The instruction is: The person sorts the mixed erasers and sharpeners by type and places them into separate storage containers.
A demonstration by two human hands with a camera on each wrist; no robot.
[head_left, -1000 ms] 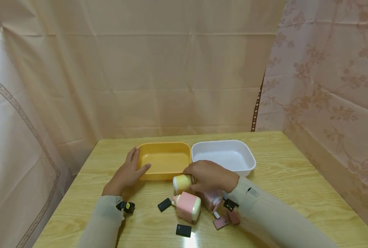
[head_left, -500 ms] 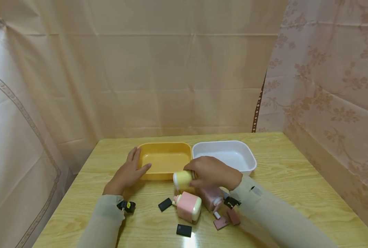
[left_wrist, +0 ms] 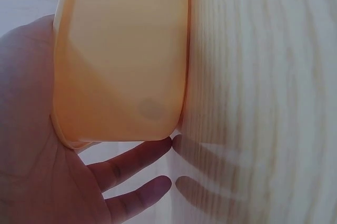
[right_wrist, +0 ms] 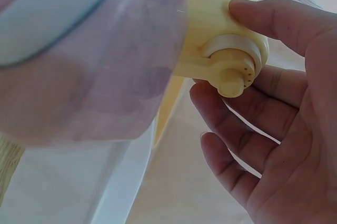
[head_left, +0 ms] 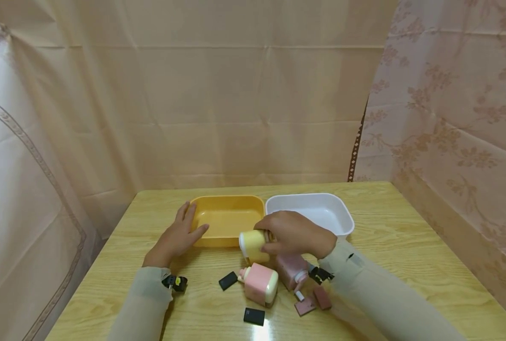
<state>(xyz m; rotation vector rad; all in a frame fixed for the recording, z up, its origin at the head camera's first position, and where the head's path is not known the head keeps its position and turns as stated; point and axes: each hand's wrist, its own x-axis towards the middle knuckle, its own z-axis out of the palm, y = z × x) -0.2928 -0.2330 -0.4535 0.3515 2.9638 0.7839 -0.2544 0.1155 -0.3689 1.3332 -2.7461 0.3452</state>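
Note:
My right hand [head_left: 293, 234] grips a small yellow bottle [head_left: 253, 245] and holds it just above the table, in front of the orange tub [head_left: 227, 219]. In the right wrist view the yellow bottle [right_wrist: 224, 39] shows its cap end, with my fingers [right_wrist: 274, 23] round it. My left hand [head_left: 177, 237] rests flat against the left front corner of the orange tub [left_wrist: 121, 60], fingers straight. A white tub [head_left: 310, 210] stands right beside the orange one.
On the table near me lie a pink and cream bottle [head_left: 259, 284], a second pink bottle [head_left: 292, 272], two black flat pieces [head_left: 227, 280] [head_left: 253, 316] and small pink pieces [head_left: 305, 306]. Curtains close in the back and right sides.
My right hand has lifted the yellow bottle off the table and moved it slightly up toward the tubs. The left hand has stayed on the orange tub.

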